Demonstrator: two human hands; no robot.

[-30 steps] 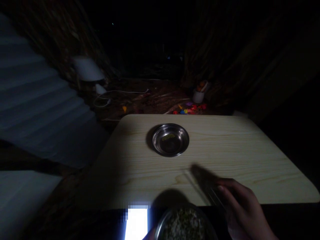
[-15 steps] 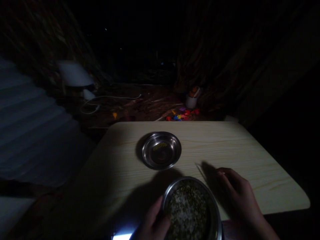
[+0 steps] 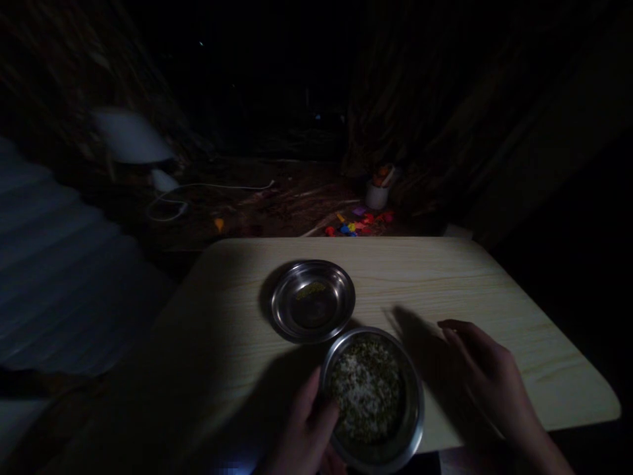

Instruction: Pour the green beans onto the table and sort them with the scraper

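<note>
Bowl of grains held at the near edge of the surface
The left hand [image 3: 309, 432] has its grip clamped on the round steel bowl of mixed grains [image 3: 372, 396]; right hand [image 3: 487, 379] hovers beside it, fingers apart, holding nothing; beyond, touching it, sits a shallow steel dish [image 3: 312, 301] on the pale wooden surface [image 3: 494, 290]

Shiny polished metal on both bowl [image 3: 372, 396] and dish [image 3: 312, 301], matt pale wood grain across desk [image 3: 469, 277].

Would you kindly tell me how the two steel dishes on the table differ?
The near bowl is deeper and filled with greenish-white grains; the far dish is shallower, holding only a small yellowish bit. The left hand grips the near bowl; the far dish stands untouched. Both are round, shiny metal.
</note>
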